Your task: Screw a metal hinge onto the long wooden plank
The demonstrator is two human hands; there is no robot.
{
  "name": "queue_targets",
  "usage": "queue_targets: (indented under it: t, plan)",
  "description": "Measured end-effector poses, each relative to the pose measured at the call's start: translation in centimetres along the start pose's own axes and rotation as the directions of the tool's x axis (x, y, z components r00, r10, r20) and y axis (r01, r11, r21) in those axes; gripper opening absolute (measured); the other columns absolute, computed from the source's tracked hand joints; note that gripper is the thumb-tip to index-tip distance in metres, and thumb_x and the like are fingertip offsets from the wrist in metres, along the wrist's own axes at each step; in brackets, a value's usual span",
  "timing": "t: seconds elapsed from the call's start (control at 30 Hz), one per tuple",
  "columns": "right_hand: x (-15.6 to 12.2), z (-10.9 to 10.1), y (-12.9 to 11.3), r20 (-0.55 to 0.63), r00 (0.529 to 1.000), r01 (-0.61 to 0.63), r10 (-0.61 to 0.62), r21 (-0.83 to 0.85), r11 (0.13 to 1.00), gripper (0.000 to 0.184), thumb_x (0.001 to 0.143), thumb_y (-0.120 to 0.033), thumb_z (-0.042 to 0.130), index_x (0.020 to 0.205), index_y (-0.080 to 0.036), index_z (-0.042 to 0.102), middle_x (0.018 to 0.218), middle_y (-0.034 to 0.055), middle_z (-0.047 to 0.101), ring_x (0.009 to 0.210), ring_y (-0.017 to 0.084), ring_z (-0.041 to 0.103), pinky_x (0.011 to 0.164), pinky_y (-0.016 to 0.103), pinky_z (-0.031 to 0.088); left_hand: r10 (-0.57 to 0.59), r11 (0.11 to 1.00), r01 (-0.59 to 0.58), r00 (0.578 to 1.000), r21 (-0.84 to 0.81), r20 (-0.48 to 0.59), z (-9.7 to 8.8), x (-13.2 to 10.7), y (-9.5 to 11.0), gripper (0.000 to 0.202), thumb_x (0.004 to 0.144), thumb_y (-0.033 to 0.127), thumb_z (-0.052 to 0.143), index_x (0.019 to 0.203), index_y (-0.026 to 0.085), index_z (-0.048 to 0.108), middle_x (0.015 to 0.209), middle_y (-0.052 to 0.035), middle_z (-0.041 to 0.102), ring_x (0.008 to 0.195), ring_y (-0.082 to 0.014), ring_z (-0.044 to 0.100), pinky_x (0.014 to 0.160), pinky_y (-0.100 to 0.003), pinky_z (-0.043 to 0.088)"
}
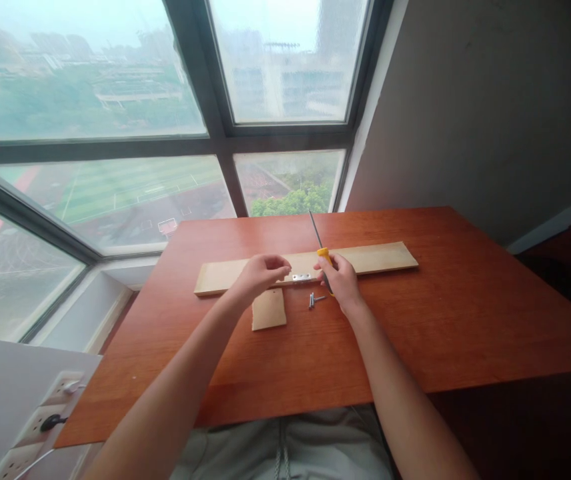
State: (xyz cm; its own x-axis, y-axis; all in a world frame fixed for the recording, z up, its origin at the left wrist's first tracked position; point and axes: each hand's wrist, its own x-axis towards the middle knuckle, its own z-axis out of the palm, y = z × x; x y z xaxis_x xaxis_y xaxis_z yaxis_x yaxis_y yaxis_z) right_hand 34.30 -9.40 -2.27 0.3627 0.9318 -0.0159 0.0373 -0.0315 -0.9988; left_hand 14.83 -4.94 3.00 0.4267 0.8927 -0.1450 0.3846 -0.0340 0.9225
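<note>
My right hand [339, 279] is closed around a screwdriver [323, 253] with a yellow and black handle, its shaft pointing up and away from me. My left hand [264, 272] is closed in a pinch just above the long wooden board [380, 259]; whatever its fingertips hold, if anything, is too small to make out. Between the hands, a small metal bracket [301, 277] with holes sits at the board's near edge. Several screws [312, 301] lie loose on the table in front of it. A small square wooden piece [269, 312] lies below my left hand.
The reddish-brown wooden table [415, 333] stands against a large window [285, 180] with a dark frame. A grey wall [465, 113] rises at the right. Power sockets [35, 423] with plugs are low on the left wall.
</note>
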Motion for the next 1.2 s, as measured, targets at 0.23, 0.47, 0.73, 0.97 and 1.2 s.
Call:
queue_targets:
  t: [0.23,0.47,0.73,0.97,1.2]
  plan:
    - [0.0,0.0,0.0,-0.002,1.000,-0.008,0.008,0.006,1.000,0.035,0.082,-0.053,0.063,0.090,-0.019,0.062,0.087,0.0050,0.071,0.061,0.013,0.060,0.051,0.025,0.051,-0.185,0.948,0.238,0.951,-0.209,0.248,-1.1,1.8,0.8,0.025,0.065,0.031,0.080,0.075,0.012,0.068,0.066,0.0006,0.057,0.060,-0.0075,0.046,0.056,-0.021,0.038]
    - [0.0,0.0,0.0,0.002,1.000,-0.011,0.011,0.000,1.000,0.036,0.082,-0.054,0.063,0.091,-0.020,0.062,0.087,0.0046,0.071,0.062,0.014,0.061,0.051,0.026,0.051,-0.212,0.930,0.290,0.926,-0.228,0.314,-0.9,2.4,0.9,0.023,0.063,0.027,0.082,0.072,0.011,0.067,0.067,0.0002,0.057,0.062,-0.0070,0.047,0.057,-0.020,0.037]
    - [0.0,0.0,0.0,-0.007,1.000,-0.003,0.003,-0.003,1.000,0.035,0.082,-0.054,0.062,0.090,-0.019,0.061,0.087,0.0047,0.071,0.062,0.013,0.060,0.051,0.025,0.051,-0.219,0.939,0.286,0.926,-0.193,0.308,-0.6,2.8,1.2,0.019,0.062,0.024,0.080,0.071,0.011,0.069,0.066,-0.0013,0.059,0.062,-0.0085,0.048,0.054,-0.020,0.036]
    - [-0.1,0.0,-0.1,0.000,1.000,0.001,-0.001,-0.007,1.000,0.034,0.083,-0.053,0.062,0.090,-0.020,0.062,0.086,0.0042,0.071,0.062,0.013,0.060,0.052,0.025,0.051,-0.248,0.927,0.315,0.921,-0.202,0.300,-0.6,2.6,1.0,0.018,0.061,0.023,0.080,0.069,0.011,0.069,0.068,-0.0020,0.060,0.066,-0.0095,0.052,0.061,-0.022,0.042]
    - [-0.2,0.0,-0.3,0.001,1.000,0.011,-0.011,-0.016,1.000,0.035,0.083,-0.054,0.062,0.090,-0.019,0.062,0.086,0.0045,0.070,0.062,0.014,0.060,0.052,0.025,0.051,-0.209,0.965,0.244,0.935,-0.094,0.286,-0.2,2.6,1.0,0.012,0.064,0.022,0.073,0.069,0.012,0.068,0.067,-0.0032,0.062,0.063,-0.0107,0.053,0.062,-0.024,0.042]
